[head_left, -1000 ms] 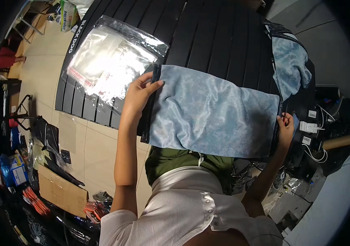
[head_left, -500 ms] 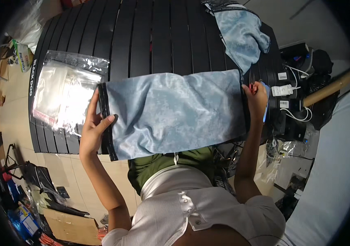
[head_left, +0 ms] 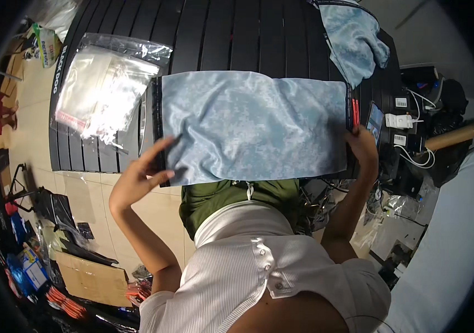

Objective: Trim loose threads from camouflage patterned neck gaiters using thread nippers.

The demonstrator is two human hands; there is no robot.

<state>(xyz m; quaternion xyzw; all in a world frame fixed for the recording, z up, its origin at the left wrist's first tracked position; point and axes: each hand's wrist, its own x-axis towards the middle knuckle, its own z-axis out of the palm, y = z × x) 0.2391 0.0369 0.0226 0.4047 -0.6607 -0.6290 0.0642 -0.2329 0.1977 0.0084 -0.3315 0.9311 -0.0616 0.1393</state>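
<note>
Black table [head_left: 272, 44] cut off above, partly hidden under blue cloth [head_left: 270, 127]

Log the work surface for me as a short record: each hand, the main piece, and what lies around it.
Main piece: blue mottled cloth, spread with some wrinkles, dark trim at both short ends
Surface: black slatted table
Left hand: left hand, thumb and fingers apart at the cloth's left end
Right hand: right hand, fingers curled at the cloth's right end; grip unclear
Beside right hand: slim red item
Left side: clear plastic bags
Far right: second blue cloth, crumpled
</note>
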